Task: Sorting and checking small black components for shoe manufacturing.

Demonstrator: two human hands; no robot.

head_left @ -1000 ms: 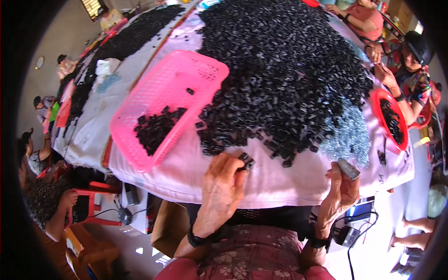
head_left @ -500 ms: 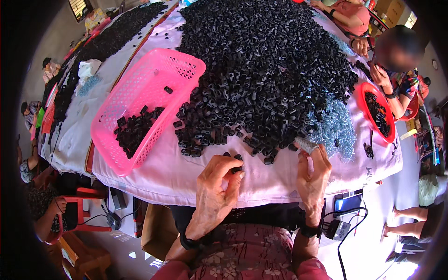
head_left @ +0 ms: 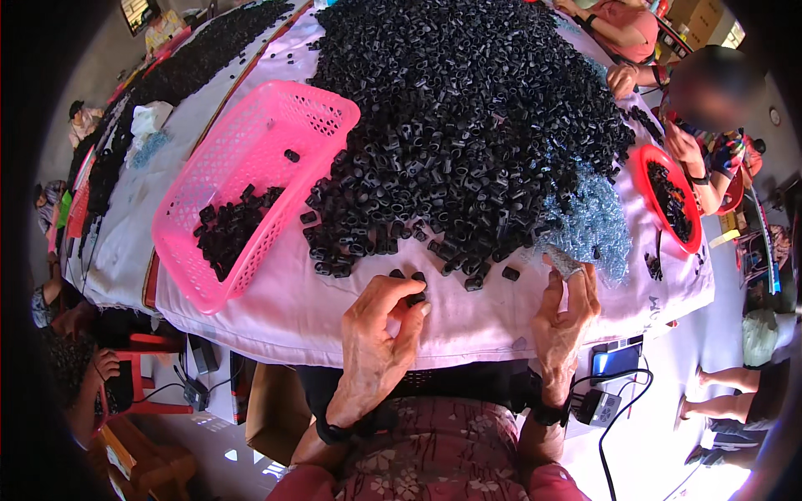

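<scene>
My left hand is at the near edge of the cloth-covered table, thumb and index finger pinched on small black plastic pieces. My right hand is to its right, fingers curled and thumb tip close to an index finger that wears a greyish wrap. Whatever lies between those tips is too small to make out. Just beyond it spreads a heap of tiny clear bluish pieces. A big pile of black plastic pieces covers the table's middle, and one loose black piece lies between my hands.
To the left stands a pink perforated basket with black pieces inside. A red oval tray of dark parts sits at the right, near a co-worker's hands. A cable hangs below the table's right front edge.
My right hand has drawn back slightly, its wrapped finger now pointing more upward. A black piece near it now lies apart from the pile. The left hand keeps its pinch; the whole view shifted slightly.
</scene>
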